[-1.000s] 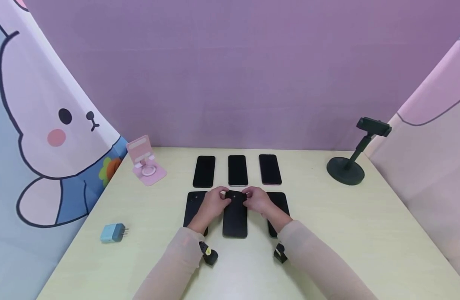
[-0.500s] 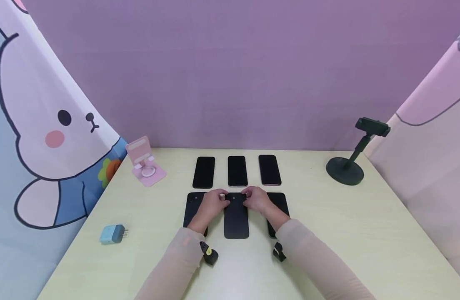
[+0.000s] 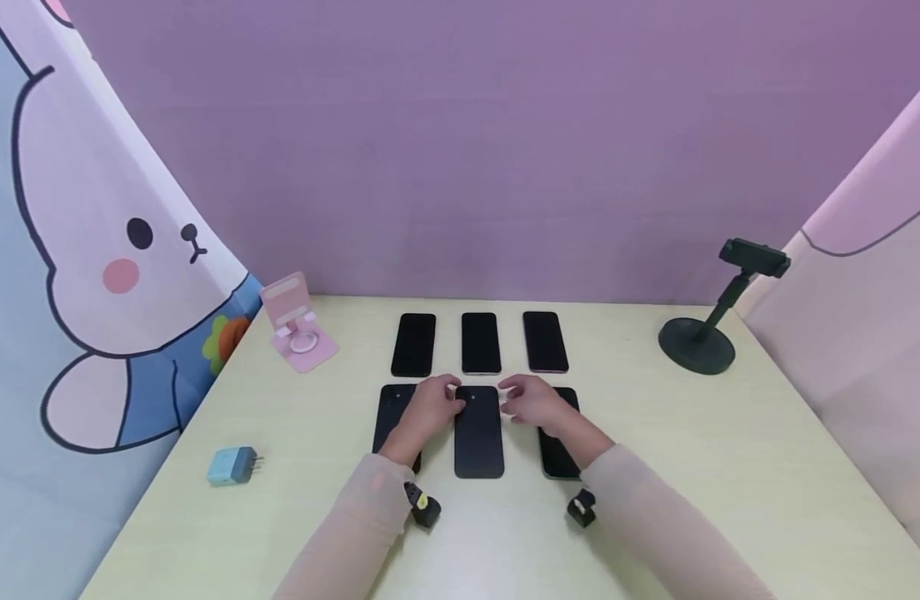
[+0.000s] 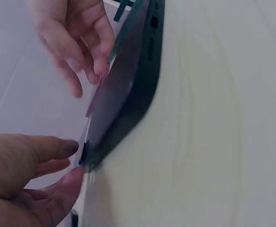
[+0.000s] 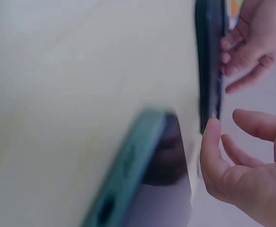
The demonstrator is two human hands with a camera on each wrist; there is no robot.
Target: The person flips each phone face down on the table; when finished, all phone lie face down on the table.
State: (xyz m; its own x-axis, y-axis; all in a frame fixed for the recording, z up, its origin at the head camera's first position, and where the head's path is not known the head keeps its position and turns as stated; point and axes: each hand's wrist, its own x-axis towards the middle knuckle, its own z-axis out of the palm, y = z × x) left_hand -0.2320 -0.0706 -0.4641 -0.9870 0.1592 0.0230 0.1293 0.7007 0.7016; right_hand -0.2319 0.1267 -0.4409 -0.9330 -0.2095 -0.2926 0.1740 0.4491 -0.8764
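A black phone [image 3: 478, 437] lies flat in the middle of the front row on the pale table [image 3: 692, 467]. My left hand [image 3: 428, 406] pinches its top left corner; in the left wrist view the thumb and fingers [image 4: 57, 146] bracket that corner of the phone [image 4: 128, 80]. My right hand [image 3: 535, 402] hovers at the top right corner with fingers loosely spread and holds nothing. In the right wrist view its thumb [image 5: 213, 137] is just short of the phone's edge [image 5: 209, 56]. A left front phone [image 3: 388, 412] and a right front phone [image 3: 556, 454] lie partly under my hands.
Three black phones [image 3: 481, 342] lie in a row behind. A pink folding stand [image 3: 295, 325] is at the back left, a blue charger plug [image 3: 231, 465] at the left front, a black holder on a round base [image 3: 696, 342] at the back right. Curtains close both sides.
The middle phone, slightly raised and skewed before, now lies flat and straight. My right hand has let go of its top edge and drifted right. The left hand stays at the corner.
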